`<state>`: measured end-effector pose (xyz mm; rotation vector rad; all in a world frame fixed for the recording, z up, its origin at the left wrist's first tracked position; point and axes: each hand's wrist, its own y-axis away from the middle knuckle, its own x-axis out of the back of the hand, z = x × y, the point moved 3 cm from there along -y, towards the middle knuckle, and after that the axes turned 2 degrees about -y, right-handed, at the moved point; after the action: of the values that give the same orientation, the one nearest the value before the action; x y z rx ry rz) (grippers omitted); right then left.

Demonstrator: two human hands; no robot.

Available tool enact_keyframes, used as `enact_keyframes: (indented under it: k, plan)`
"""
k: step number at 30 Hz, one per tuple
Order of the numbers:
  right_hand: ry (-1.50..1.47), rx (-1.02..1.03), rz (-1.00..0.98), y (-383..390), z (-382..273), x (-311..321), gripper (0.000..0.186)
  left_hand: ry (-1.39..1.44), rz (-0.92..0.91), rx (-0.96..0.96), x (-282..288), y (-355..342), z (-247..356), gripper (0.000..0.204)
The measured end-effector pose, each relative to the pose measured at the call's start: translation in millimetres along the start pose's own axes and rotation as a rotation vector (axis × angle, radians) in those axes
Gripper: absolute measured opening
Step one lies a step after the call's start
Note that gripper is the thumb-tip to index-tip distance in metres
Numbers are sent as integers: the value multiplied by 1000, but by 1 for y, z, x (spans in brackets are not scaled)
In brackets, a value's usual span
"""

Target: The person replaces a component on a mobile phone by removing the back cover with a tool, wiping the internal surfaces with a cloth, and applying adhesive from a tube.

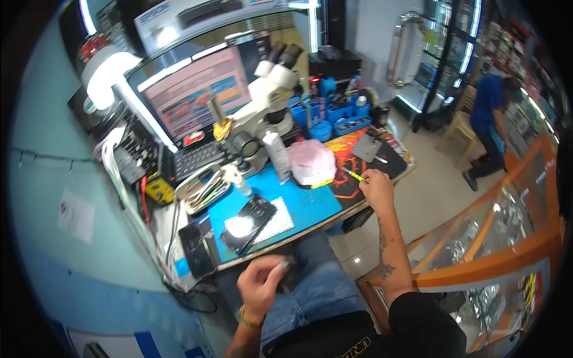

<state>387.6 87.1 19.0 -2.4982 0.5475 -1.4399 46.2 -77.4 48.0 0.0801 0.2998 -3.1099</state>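
Note:
My right hand (376,194) grips a slim yellow-handled tool (357,176) with a metal tip, over the red-and-black mat (345,155). My left hand (261,283) is pinched around a small pale item (283,267) I cannot make out, just off the desk's front edge above my lap. Beyond it, a dark phone-like device (253,213) lies slanted on a white pad (276,225) on the blue mat (313,206). Another dark device (194,249) sits at the desk's front left. A pink cloth (310,156) lies left of my right hand.
A microscope (274,83), laptop (191,95), lamp (104,74), spray can (276,152), tool case (200,185) and blue organisers (349,119) crowd the desk. An orange-framed glass counter (489,227) flanks me at right. A person in blue (486,113) bends beside a plastic chair (456,131).

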Motion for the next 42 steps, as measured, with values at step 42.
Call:
enact_keyframes:
  k: [42]
  plan:
    - [-360, 789, -437, 20, -273, -22, 26, 258, 315, 222, 59, 98, -63, 8]
